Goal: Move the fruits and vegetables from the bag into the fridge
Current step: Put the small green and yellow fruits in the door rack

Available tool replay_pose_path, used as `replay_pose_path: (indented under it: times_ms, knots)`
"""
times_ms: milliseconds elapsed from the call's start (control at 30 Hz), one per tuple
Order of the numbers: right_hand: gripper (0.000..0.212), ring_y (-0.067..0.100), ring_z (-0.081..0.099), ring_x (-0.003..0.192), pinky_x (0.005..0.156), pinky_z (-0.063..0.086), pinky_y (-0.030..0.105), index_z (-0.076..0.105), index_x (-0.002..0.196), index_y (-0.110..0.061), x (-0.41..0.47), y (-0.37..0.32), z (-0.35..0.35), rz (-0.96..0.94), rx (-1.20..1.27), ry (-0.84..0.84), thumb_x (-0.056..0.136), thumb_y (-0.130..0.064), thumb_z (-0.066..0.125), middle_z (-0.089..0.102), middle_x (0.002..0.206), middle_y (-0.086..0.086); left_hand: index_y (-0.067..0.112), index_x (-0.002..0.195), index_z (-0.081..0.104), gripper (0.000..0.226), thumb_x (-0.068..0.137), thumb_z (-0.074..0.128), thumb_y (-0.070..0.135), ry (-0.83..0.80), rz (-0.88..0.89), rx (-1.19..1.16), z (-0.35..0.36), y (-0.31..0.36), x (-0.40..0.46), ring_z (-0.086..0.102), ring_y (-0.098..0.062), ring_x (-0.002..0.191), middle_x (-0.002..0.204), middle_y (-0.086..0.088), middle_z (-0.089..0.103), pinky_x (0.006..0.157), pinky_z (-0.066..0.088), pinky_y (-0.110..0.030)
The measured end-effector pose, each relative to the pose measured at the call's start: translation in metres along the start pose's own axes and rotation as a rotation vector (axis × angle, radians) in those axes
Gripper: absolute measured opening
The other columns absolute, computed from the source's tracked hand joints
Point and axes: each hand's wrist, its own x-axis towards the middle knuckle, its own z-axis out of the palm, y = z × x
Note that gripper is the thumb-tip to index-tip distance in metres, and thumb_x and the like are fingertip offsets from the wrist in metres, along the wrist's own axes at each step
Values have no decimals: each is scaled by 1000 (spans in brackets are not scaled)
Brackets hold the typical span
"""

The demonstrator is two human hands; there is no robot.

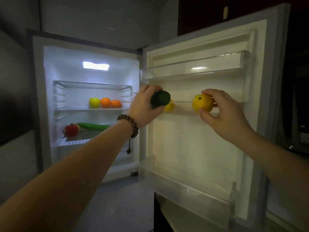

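Observation:
The fridge (93,52) stands open, its door (200,131) swung to the right. My left hand (143,106) grips a dark green avocado (160,98) in front of the door's middle shelf (184,108). My right hand (222,113) holds a yellow orange (201,102) at that same shelf. A yellow fruit (169,107) lies on the shelf, partly hidden behind the avocado. Inside, a green apple (94,102) and two oranges (110,102) rest on the upper shelf. A red apple (71,130) and a cucumber (93,126) lie on the lower one. The bag is out of view.
The door's top bin (192,69) and bottom bin (184,186) hold nothing that I can see. A dark cabinet (217,12) hangs above the door. A grey wall panel (15,97) runs along the fridge's left side.

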Motion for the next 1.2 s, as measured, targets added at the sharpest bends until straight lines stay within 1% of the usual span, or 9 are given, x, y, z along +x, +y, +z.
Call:
replay_pose_path:
  times_ms: [100,300,500,567,667,800,967,1100,1200]
  knots:
    - [45,19,55,99,85,49,37,53,123,-20,26,5,14,11,-55,20,80,-19,68,55,119,1,21,120,54,48,76,74,20,-71,91,-64,14,-26,35,51,-10,105,116,5,54,84,37,-13]
    - [42,16,57,96,82,47,27,54,118,-22,67,17,28,97,-83,27,80,-16,69,57,108,-6,27,126,48,51,81,70,17,-316,170,-268,40,-59,89,55,-8,106,121,4,55,85,47,-22]
    - [36,17,61,93,75,52,29,55,107,-33,93,32,21,236,-223,-266,78,-18,71,59,108,-1,30,126,52,49,82,69,17,-590,217,-365,64,-77,116,56,-15,111,124,1,55,95,51,-41]
    - [36,15,61,90,74,52,28,57,109,-31,99,31,19,247,-303,-370,79,-19,71,60,107,0,28,127,53,50,82,69,14,-654,234,-369,70,-77,124,55,-15,113,126,1,55,95,50,-39]
    - [35,16,62,92,84,53,36,60,111,-30,109,32,16,295,-382,-515,78,-23,73,63,109,0,24,126,54,49,82,68,6,-737,250,-351,78,-76,134,54,-14,113,126,1,56,92,49,-31]
    - [29,22,67,94,91,52,46,60,100,-33,118,35,15,451,-237,-639,77,-23,75,70,105,1,27,120,59,44,83,67,3,-824,278,-327,86,-76,144,60,-11,107,119,6,61,88,53,-27]
    - [30,23,63,100,95,49,48,63,103,-34,125,35,15,439,-300,-714,80,-17,72,66,110,2,28,126,56,43,88,62,8,-911,278,-331,90,-76,146,59,-9,109,120,8,61,90,50,-24]
    - [30,18,62,103,97,49,42,63,102,-39,123,29,17,403,-308,-726,83,-17,69,67,112,0,31,135,49,45,92,58,17,-924,258,-350,89,-84,141,55,1,108,128,10,58,88,43,-15]
    - [27,13,58,108,98,47,34,62,112,-34,119,27,21,375,-341,-686,88,-22,62,64,119,-1,32,136,46,44,94,55,22,-873,249,-357,82,-88,136,50,-2,115,133,10,53,97,40,-21]
